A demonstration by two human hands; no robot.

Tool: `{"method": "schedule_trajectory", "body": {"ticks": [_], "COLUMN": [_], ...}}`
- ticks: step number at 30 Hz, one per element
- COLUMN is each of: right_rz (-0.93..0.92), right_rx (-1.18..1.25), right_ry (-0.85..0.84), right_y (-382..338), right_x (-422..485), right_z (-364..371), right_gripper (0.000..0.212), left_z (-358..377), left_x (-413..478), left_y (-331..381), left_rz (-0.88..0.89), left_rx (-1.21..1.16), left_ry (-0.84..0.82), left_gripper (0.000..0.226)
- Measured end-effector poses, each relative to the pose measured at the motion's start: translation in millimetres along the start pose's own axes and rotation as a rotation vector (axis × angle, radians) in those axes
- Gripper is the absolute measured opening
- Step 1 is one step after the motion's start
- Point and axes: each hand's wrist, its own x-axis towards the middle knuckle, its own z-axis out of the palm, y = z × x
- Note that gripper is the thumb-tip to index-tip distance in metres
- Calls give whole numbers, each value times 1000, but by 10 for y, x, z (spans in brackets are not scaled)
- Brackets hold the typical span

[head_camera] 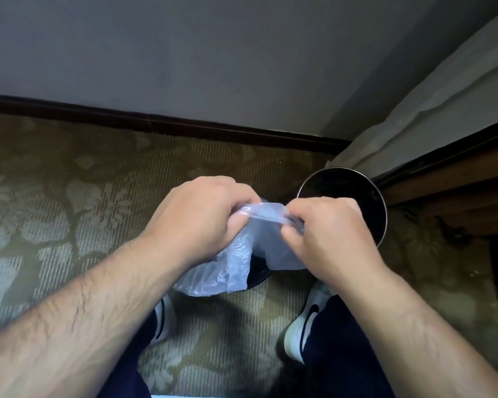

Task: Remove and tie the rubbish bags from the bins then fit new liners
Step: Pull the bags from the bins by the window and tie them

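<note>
A thin, see-through plastic bag [236,265] is held up between both hands, above the patterned carpet [84,196]. The left hand [202,214] is closed on the top edge of the bag, the film being pinched between the thumb and the curled fingers. The right hand [325,234] pinches the same edge in the same way, so that a short strip of film is stretched tight between the two sets of fingertips. Below the fingers the rest of the bag hangs loose and wrinkled, and nothing is seen inside it, so it is judged to be a new liner whose mouth is being opened. Just beyond the right fingers, and lower, a round dark bin [345,191] with a bright metal rim stands on the carpet; no liner is seen over its rim. Under the hanging bag a part of a second dark round thing [258,272] is seen, but what it is cannot be told. The bag is judged to be very light and soft, with no stiffness of its own, and rather slippery, with its two layers likely to cling together. It should be taken at the mouth edge, one layer in each hand, and the layers rubbed apart gently, because such thin film may tear if it is pulled hard.
</note>
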Motion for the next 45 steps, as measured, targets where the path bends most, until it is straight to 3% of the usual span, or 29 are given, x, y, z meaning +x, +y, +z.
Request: {"method": "schedule_trajectory", "body": {"ticks": [3,5,7,9,11,13,15,19,23,26,31,37,39,40,43,45], "right_rz": [32,34,70,117,153,147,74,48,230,324,379,422,430,433,427,417], "right_rx": [87,150,153,47,-90,-67,59,139,202,189,142,167,166,166,185,192], "right_ry": [146,191,189,72,-75,-143,-100,-51,97,166,144,179,182,174,182,200], "right_y": [37,66,81,107,93,70,-13,-9,126,224,317,370,380,377,355,335], "right_x": [5,14,10,29,32,9,6,12,80,110,144,157,172,175,178,177], "right_z": [26,-18,-72,-125,-182,-190,-153,7,-13,-11,88,83,90,97,110,113], "right_gripper": [15,22,16,19,3,60,74,30,29,28,18,17,18,19,23,24], "left_z": [-7,34,69,80,49,24,12,-16,-12,30,41,-89,-132,-127,-45,-10], "left_x": [-21,-27,-35,-29,-23,-9,-8,-5,16,-43,-34,16,20,22,36,38], "left_y": [-28,-74,-118,-132,-85,-29,18,59,-102,-122,29,-84,-125,-146,-258,-311], "left_rz": [-73,-125,-171,-183,-155,-95,-34,-46,-272,-372,-645,-535,-546,-542,-484,-555], "left_rx": [30,110,96,14,-48,-84,-122,-210,-300,-420,-1224,-1484,-1439,-1294,-481,-249], "left_ry": [-19,-99,-139,-132,-127,-133,-134,-135,-446,-617,-451,-320,-248,-192,15,109], "left_gripper": [24,21,16,21,23,17,11,12,46,53,45,43,43,42,40,37]}}
